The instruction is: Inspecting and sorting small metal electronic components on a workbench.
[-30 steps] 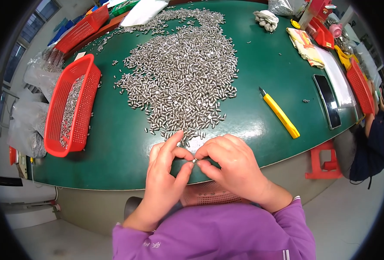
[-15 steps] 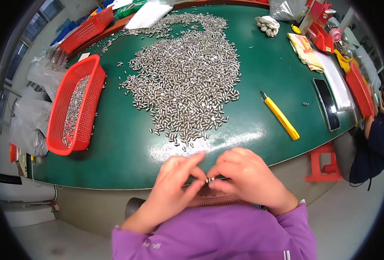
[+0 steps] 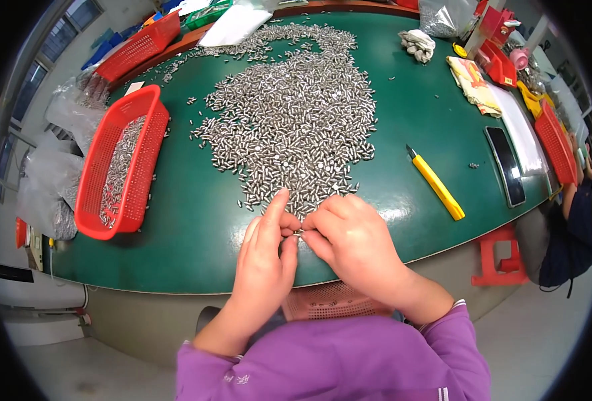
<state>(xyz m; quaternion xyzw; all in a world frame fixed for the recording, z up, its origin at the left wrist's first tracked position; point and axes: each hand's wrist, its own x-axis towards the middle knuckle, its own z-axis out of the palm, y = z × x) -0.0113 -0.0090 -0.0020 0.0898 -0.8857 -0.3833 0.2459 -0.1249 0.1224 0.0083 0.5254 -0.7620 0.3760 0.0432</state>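
Note:
A broad pile of small pointed silver metal pins [image 3: 296, 120] covers the middle of the green table. My left hand [image 3: 262, 257] and my right hand [image 3: 352, 237] meet at the pile's near tip. Between their fingertips shows a small metal pin [image 3: 299, 233], partly covered by the fingers. The left forefinger points up, while the thumb and other fingers bend toward the right hand. My right thumb and fingers are pinched from the other side. Below my hands, at my lap, sits a pink perforated basket [image 3: 336, 301], partly hidden by my right forearm.
At the left stands a red perforated basket [image 3: 85, 194] with metal pins inside. A yellow utility knife [image 3: 437, 187] and a phone [image 3: 505, 167] lie to the right. Farther back are a glove [image 3: 417, 45] and a folded cloth [image 3: 473, 85]. A person [image 3: 573, 227] sits at far right.
Both hands have moved forward, from over the lap basket at the table edge to the near tip of the pile. More of the lap basket now shows.

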